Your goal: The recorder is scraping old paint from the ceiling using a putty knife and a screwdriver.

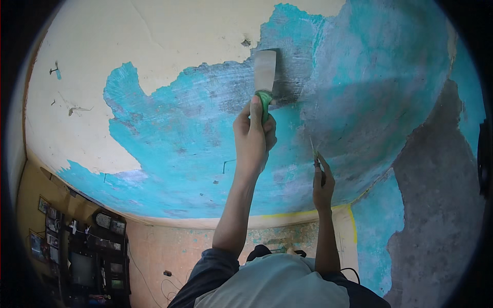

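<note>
My left hand (254, 136) is raised overhead and shut on the green handle of a wide metal scraper (265, 72). Its blade lies flat against the ceiling, where the turquoise paint (179, 138) meets scraped grey plaster (359, 77). Cream top paint (154, 31) still covers the ceiling to the left and above the blade. My right hand (322, 182) is lower and to the right, pinching a thin second blade (313, 149) that shows edge-on, its tip close to the ceiling surface.
A dark shelf unit with a television (82, 256) stands against the lower-left wall, with cables (167, 274) hanging next to it. A yellow strip (308, 211) edges the ceiling. A patchy grey and turquoise wall (436, 215) rises at right.
</note>
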Motion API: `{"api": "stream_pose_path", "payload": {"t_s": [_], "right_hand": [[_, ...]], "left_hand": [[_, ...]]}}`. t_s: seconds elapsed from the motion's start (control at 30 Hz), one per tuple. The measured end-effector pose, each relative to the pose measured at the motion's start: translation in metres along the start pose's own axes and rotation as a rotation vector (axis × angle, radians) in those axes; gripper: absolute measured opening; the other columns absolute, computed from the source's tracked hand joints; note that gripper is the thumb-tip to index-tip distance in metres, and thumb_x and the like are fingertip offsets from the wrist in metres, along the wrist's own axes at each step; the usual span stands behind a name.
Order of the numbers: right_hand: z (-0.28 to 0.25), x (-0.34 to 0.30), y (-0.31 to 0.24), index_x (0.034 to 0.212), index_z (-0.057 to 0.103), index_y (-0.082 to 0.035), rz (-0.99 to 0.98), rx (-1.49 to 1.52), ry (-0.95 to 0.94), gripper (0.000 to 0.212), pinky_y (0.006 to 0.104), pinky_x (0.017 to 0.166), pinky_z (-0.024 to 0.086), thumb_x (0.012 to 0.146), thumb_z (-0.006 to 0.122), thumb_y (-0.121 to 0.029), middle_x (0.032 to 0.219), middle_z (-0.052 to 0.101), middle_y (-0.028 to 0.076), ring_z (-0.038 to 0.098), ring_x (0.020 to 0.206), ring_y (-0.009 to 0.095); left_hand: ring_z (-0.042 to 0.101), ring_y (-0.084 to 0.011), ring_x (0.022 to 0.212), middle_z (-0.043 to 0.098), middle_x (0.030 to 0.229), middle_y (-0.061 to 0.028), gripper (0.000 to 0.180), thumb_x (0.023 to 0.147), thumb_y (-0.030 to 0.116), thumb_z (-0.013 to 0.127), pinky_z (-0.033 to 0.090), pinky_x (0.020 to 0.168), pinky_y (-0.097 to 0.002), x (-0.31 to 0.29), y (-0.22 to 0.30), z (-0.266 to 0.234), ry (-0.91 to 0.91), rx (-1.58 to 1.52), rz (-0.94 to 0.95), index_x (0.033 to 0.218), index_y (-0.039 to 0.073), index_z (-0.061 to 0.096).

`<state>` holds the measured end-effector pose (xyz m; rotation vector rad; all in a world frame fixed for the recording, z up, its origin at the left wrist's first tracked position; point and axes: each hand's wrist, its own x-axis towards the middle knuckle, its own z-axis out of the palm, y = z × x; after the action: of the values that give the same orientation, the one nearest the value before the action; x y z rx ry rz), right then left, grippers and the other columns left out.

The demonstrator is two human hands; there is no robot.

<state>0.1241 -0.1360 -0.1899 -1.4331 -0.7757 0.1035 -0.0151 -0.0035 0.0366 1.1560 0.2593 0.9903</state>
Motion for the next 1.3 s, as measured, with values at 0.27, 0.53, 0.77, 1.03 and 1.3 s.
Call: {"api": "stream_pose_path", "payload": {"t_s": [0.27, 0.53, 0.77, 1.03, 1.3], "right_hand": [[0.002, 0.001, -0.003, 0.148, 0.057, -0.007, -0.037, 0.016, 0.001, 0.039, 0.0255, 0.056, 0.03, 0.11, 0.051, -0.016, 0.093, 0.066, -0.002, 0.032, 0.063, 0.005], [0.002, 0.004, 0.003, 0.148, 0.057, -0.006, -0.022, 0.034, -0.012, 0.039, 0.0265, 0.055, 0.026, 0.111, 0.051, -0.017, 0.08, 0.056, -0.004, 0.03, 0.062, 0.005], [0.0, 0.005, -0.003, 0.149, 0.056, -0.007, -0.026, 0.04, -0.026, 0.041, 0.0256, 0.056, 0.029, 0.111, 0.052, -0.019, 0.095, 0.068, -0.001, 0.031, 0.063, 0.005], [-0.003, 0.007, 0.009, 0.15, 0.056, -0.008, -0.035, 0.02, -0.021, 0.041, 0.026, 0.056, 0.03, 0.111, 0.051, -0.02, 0.103, 0.07, 0.002, 0.032, 0.063, 0.005], [-0.006, 0.007, 0.005, 0.148, 0.058, -0.009, -0.003, -0.007, -0.048, 0.04, 0.0271, 0.056, 0.027, 0.111, 0.051, -0.021, 0.088, 0.062, -0.001, 0.031, 0.063, 0.006]], "left_hand": [[0.028, -0.0006, 0.05, 0.041, 0.071, 0.0057, 0.038, 0.112, 0.043, 0.048, 0.019, 0.042, -0.0211, -0.002, -0.019, -0.004, 0.03, 0.136, 0.106, 0.115, 0.007, 0.058], [0.031, -0.0003, 0.051, 0.046, 0.076, 0.0039, 0.035, 0.112, 0.041, 0.048, 0.021, 0.042, -0.0203, 0.0, -0.004, 0.005, -0.021, 0.116, 0.137, 0.126, 0.009, 0.053], [0.034, -0.0008, 0.053, 0.049, 0.084, 0.0014, 0.034, 0.113, 0.035, 0.048, 0.023, 0.042, -0.0205, -0.002, -0.032, -0.003, 0.163, 0.136, 0.32, 0.137, 0.011, 0.043], [0.033, -0.0022, 0.054, 0.045, 0.082, 0.002, 0.037, 0.113, 0.034, 0.046, 0.022, 0.041, -0.0216, -0.003, -0.031, 0.007, 0.047, 0.06, 0.2, 0.143, 0.014, 0.037], [0.033, -0.0027, 0.052, 0.044, 0.079, 0.0013, 0.036, 0.114, 0.033, 0.044, 0.022, 0.041, -0.0226, 0.006, -0.033, 0.015, 0.117, 0.169, 0.31, 0.141, 0.01, 0.035]]}}
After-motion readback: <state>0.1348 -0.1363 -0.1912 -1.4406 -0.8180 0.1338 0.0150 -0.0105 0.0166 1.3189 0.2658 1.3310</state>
